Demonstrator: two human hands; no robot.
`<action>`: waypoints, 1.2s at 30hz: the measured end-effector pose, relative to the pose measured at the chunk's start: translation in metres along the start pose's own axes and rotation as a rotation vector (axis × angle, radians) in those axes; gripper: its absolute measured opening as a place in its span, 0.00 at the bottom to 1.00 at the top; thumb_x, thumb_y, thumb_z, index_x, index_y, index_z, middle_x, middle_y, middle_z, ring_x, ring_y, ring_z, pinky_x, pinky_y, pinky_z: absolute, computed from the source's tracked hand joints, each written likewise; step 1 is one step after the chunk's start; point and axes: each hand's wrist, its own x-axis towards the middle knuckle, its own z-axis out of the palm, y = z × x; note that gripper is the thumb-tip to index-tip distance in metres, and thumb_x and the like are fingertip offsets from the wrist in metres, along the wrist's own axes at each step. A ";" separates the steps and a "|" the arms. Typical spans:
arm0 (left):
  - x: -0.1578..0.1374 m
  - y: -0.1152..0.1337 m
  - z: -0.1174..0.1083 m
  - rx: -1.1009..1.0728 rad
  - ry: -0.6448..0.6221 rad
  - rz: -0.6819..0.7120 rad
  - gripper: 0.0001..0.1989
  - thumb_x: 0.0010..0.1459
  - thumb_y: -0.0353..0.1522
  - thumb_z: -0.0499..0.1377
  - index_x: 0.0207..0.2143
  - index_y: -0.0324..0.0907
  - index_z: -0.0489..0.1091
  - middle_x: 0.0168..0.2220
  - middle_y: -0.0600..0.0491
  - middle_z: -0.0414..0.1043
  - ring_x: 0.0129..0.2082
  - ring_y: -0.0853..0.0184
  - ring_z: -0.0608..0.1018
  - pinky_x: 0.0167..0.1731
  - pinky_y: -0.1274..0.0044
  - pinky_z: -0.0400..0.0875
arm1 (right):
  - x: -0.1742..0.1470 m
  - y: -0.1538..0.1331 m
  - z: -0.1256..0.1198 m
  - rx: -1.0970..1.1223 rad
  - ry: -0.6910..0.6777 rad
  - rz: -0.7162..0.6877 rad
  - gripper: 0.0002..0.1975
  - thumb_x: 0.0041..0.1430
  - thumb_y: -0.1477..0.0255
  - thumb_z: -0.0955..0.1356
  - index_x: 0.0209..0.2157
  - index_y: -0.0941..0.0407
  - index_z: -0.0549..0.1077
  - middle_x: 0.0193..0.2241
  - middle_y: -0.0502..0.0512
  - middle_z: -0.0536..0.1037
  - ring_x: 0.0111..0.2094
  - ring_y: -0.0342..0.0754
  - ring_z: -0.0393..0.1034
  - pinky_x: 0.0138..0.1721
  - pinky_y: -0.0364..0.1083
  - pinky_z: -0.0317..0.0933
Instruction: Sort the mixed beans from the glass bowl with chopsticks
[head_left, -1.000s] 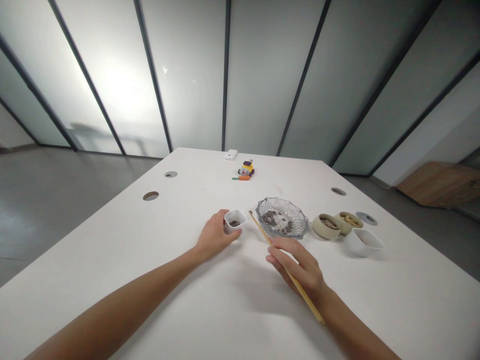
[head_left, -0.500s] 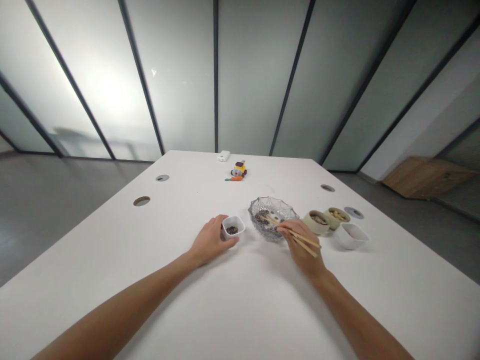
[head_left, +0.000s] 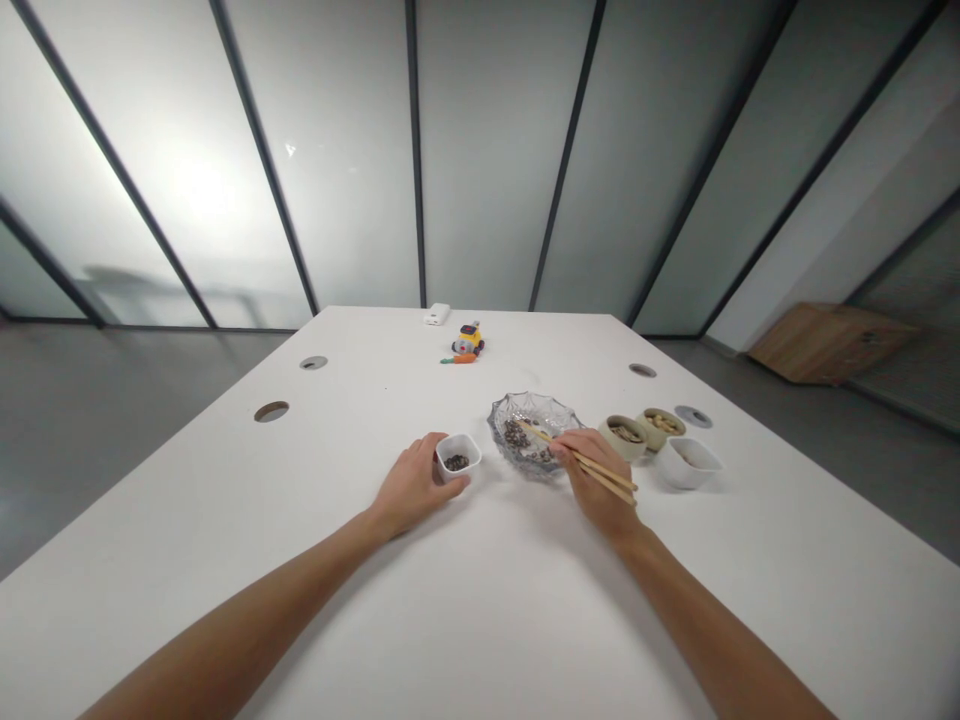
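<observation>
My left hand [head_left: 417, 484] is closed around the side of a small white cup [head_left: 471, 464] standing on the table, with dark bean-like pieces [head_left: 456, 462] at its bottom. Wooden chopsticks [head_left: 600, 476] are gripped in my right hand [head_left: 598, 490]. Their tips reach into a clear, scalloped glass bowl [head_left: 497, 432], close to the dark pieces on its left side. Whether the tips pinch a piece is too small to tell. Part of the bowl's right rim lies behind my right hand.
Right of the bowl stand two beige cups [head_left: 624, 440] [head_left: 661, 426] with pale and brownish contents, and a white bowl [head_left: 686, 468]. Farther back on the white table [head_left: 360, 620] lie a yellow toy car [head_left: 469, 340], an orange toy carrot [head_left: 464, 358] and a white box [head_left: 437, 314].
The whole view has shifted slightly. My left hand still holds the cup, and the chopsticks in my right hand have moved a little within the glass bowl, their tips closer together.
</observation>
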 end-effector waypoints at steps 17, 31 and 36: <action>0.000 0.002 0.000 0.024 -0.017 -0.020 0.24 0.57 0.41 0.65 0.54 0.43 0.68 0.48 0.48 0.77 0.46 0.55 0.78 0.45 0.68 0.71 | -0.001 -0.007 -0.001 -0.032 -0.031 -0.010 0.14 0.72 0.63 0.64 0.34 0.52 0.75 0.33 0.54 0.80 0.36 0.50 0.75 0.39 0.48 0.69; 0.001 0.002 0.001 0.034 -0.014 -0.011 0.24 0.58 0.42 0.64 0.54 0.43 0.68 0.47 0.48 0.77 0.46 0.55 0.78 0.45 0.67 0.70 | 0.003 -0.009 0.002 0.120 -0.072 -0.019 0.10 0.70 0.64 0.67 0.34 0.52 0.74 0.30 0.52 0.78 0.32 0.48 0.73 0.36 0.47 0.68; 0.001 0.002 0.000 0.034 -0.023 -0.017 0.24 0.58 0.42 0.64 0.53 0.43 0.67 0.47 0.48 0.76 0.45 0.55 0.78 0.45 0.67 0.70 | 0.000 -0.008 0.002 0.126 -0.085 -0.002 0.10 0.71 0.64 0.67 0.34 0.52 0.75 0.31 0.53 0.78 0.33 0.48 0.73 0.38 0.47 0.68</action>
